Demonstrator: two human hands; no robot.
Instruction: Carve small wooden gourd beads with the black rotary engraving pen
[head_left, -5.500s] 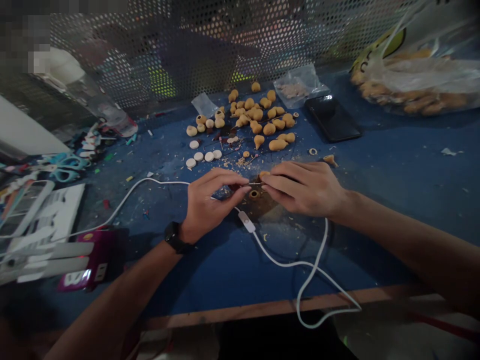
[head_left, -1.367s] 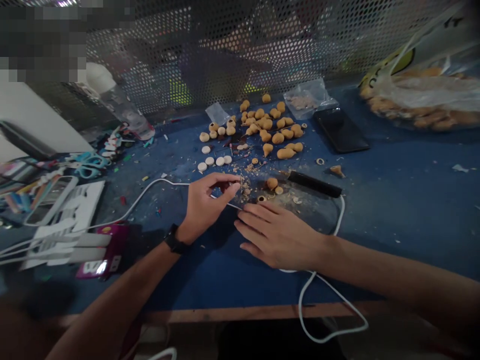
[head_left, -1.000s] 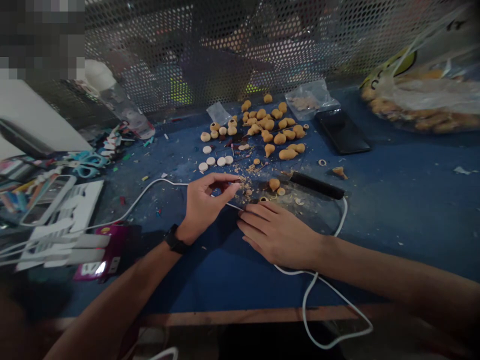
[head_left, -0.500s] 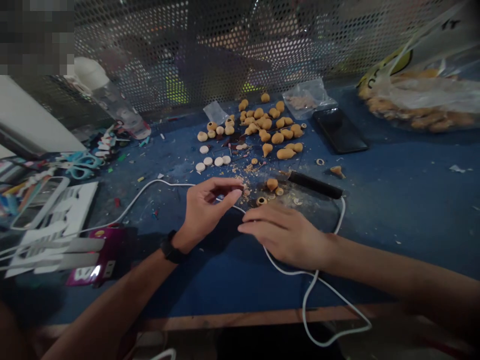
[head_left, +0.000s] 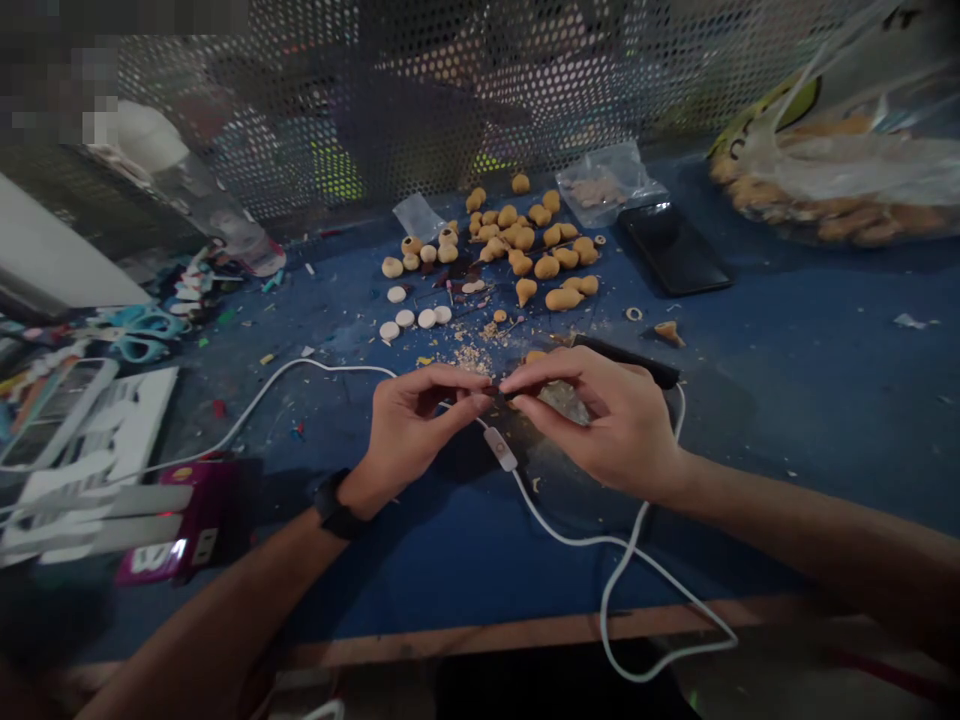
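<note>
Nearest the viewer, two bare forearms reach in from the bottom corners, and the left hand (head_left: 416, 430) and right hand (head_left: 600, 425) meet at the center of the frame, just above a white cable (head_left: 570, 532) with an inline switch (head_left: 500, 449). Between the fingertips sits a small dark piece (head_left: 501, 390), thin, its long axis running roughly left to right, one end toward each hand. The right thumb and forefinger pinch closed on it; the left fingers curl nearly shut, touching it or just beside it, too small to tell which. Just beyond the right hand lies a black tube (head_left: 634, 361). Farther up, tan gourd-shaped beads (head_left: 526, 290) and white discs (head_left: 405, 318) lie scattered on the blue table (head_left: 795, 400), with a phone (head_left: 673, 248) right of them.
</note>
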